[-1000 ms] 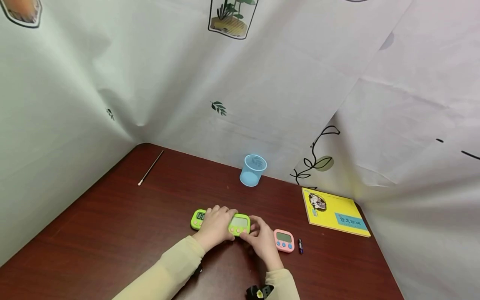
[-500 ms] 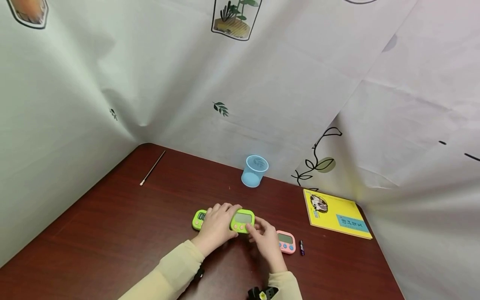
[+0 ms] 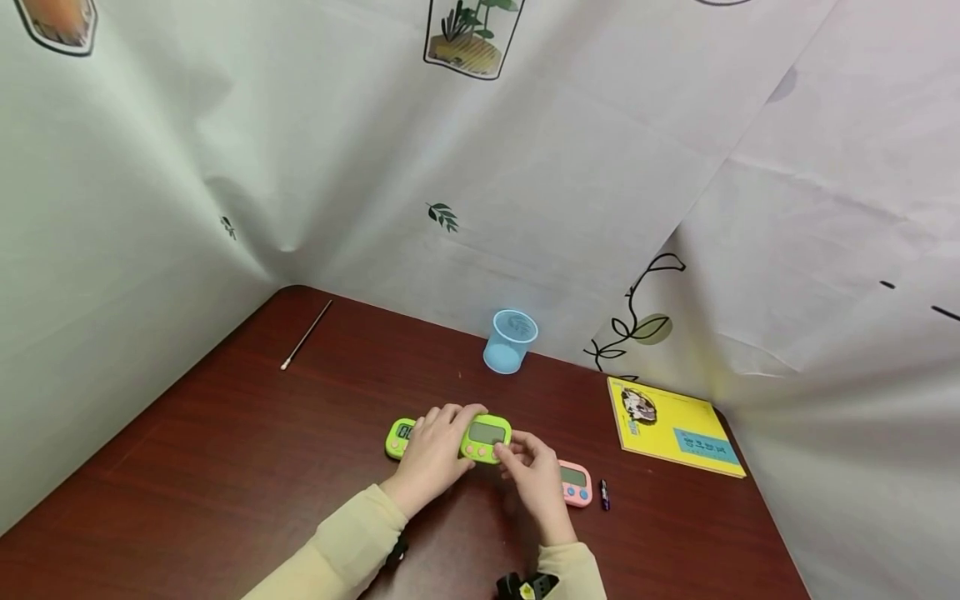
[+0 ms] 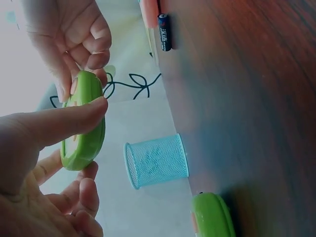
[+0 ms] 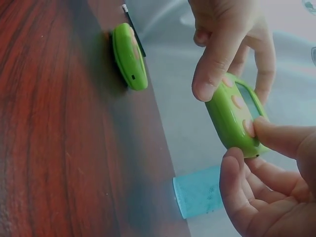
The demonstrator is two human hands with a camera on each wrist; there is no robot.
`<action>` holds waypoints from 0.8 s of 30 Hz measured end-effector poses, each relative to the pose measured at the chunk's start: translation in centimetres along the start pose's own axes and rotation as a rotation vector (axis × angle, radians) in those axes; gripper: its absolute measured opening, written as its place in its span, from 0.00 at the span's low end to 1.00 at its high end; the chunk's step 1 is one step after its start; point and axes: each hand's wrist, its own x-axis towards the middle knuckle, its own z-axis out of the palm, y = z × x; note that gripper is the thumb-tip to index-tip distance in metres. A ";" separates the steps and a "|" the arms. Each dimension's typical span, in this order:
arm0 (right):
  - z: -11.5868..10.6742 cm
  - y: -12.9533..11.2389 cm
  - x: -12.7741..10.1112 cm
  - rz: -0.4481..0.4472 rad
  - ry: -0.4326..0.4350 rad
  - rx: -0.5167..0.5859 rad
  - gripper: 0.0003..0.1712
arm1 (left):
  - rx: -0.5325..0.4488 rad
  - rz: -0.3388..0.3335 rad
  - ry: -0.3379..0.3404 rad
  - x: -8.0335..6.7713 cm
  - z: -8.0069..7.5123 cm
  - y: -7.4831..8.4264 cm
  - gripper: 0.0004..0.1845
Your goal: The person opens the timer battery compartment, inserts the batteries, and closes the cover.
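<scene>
A green timer (image 3: 486, 437) is held just above the dark red table (image 3: 225, 467), screen up. My left hand (image 3: 438, 446) grips its left side, thumb on the near edge (image 4: 74, 118) and fingers behind. My right hand (image 3: 528, 467) pinches its right end, with the thumb (image 5: 266, 136) on a button on the face and the fingers curled beneath. In the wrist views the timer (image 4: 84, 133) (image 5: 234, 116) is clear of the table. A second green timer (image 3: 397, 437) lies flat just left of my left hand.
A pink timer (image 3: 576, 483) and a small battery (image 3: 604, 494) lie right of my right hand. A blue mesh cup (image 3: 510, 342) stands behind by the curtain. A yellow book (image 3: 675, 425) lies far right, a thin swab stick (image 3: 305, 335) far left.
The held green timer has shifted slightly right and away from me. My right hand has closed in on its right end, partly covering the pink timer.
</scene>
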 end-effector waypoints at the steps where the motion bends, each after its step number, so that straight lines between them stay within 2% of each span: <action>1: 0.0 0.0 0.0 -0.006 0.005 -0.005 0.19 | -0.001 0.003 0.000 0.0 0.0 0.0 0.38; 8: 0.0 -0.3 -0.1 -0.002 0.023 0.002 0.20 | 0.004 0.020 -0.014 0.0 -0.2 0.0 0.39; 12: 0.1 -0.5 -0.2 0.026 0.031 0.030 0.19 | -0.028 -0.006 -0.037 0.0 -0.3 -0.1 0.39; 18: 0.0 -0.7 -0.3 0.043 0.041 0.037 0.20 | -0.118 -0.063 -0.090 0.1 -0.4 -0.2 0.39; 24: -0.1 -0.6 -0.6 0.000 0.042 0.000 0.18 | -0.270 -0.151 -0.164 0.4 -0.7 -0.2 0.32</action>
